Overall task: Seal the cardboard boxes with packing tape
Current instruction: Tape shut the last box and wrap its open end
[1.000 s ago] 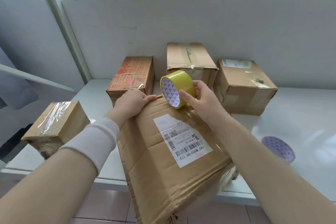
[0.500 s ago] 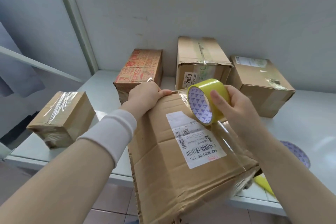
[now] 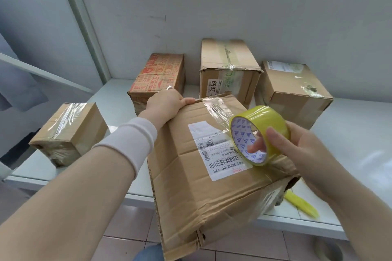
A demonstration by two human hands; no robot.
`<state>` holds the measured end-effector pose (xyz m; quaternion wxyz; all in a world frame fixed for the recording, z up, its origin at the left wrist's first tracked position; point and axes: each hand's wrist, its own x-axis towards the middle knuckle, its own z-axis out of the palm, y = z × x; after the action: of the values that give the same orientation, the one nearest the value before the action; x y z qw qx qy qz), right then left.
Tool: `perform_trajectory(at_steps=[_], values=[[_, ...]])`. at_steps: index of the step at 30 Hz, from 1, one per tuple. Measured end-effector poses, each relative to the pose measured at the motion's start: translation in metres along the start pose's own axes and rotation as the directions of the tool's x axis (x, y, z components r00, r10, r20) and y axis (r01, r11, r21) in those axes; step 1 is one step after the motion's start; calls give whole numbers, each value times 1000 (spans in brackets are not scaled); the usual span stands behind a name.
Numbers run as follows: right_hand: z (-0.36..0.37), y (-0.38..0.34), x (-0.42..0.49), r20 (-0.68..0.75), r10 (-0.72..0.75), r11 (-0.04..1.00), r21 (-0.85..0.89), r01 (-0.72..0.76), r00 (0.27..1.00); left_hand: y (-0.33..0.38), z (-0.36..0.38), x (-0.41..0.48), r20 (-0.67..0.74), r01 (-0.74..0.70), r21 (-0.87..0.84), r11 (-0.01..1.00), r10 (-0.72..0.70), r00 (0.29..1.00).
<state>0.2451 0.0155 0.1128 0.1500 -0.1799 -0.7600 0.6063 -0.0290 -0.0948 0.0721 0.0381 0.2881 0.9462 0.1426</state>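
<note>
A large creased cardboard box [image 3: 203, 193] with a white barcode label lies tilted over the near edge of the white table [image 3: 350, 133]. My left hand [image 3: 164, 105] grips the box's far top edge. My right hand [image 3: 297, 150] holds a yellow roll of packing tape [image 3: 259, 133] over the box's right side, with fingers through the core and the thumb on the outside. A strip of clear tape [image 3: 216, 108] runs from the far edge along the top toward the roll.
Three boxes stand at the back wall: a red-printed one [image 3: 159, 74], a tall one marked 2859 [image 3: 229, 70] and a brown one [image 3: 294, 91]. A small taped box [image 3: 70, 131] sits at the left. A yellow object [image 3: 301, 205] lies near the table's front edge.
My right hand has pulled the tape roll from the box's far edge toward me and to the right, laying clear tape along the top. My left hand has stayed on the far edge.
</note>
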Motion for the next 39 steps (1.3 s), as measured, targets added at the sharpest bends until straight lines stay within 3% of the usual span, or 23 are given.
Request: perform_trajectory(at_steps=[7,16,24,28,32,36,37,39], values=[[-8,-11,-14,-159,9,997,-79,-22,987,0,-3,0,30,10,13,1000,-11,999],[-25,-23,-56,-131,64,976,-197,-89,989,11,-1,-6,22,10,-6,1000,-10,1000],[-20,17,-86,-120,311,947,-45,-318,943,13,-1,-3,22,1,16,1000,-2,1000],[-12,31,-90,-178,338,941,49,-334,924,12,0,-3,19,-11,28,1000,10,1000],[-5,35,-93,-206,317,948,84,-306,926,15,-5,-7,29,-79,103,992,76,997],[2,37,-98,-190,331,940,155,-304,924,26,-12,-21,-71,-124,438,890,171,983],[3,37,-98,-191,329,939,170,-299,925,30,-14,-26,-114,-161,415,896,226,967],[4,38,-97,-199,322,939,191,-286,926,44,-18,-35,-171,-328,198,924,362,916]])
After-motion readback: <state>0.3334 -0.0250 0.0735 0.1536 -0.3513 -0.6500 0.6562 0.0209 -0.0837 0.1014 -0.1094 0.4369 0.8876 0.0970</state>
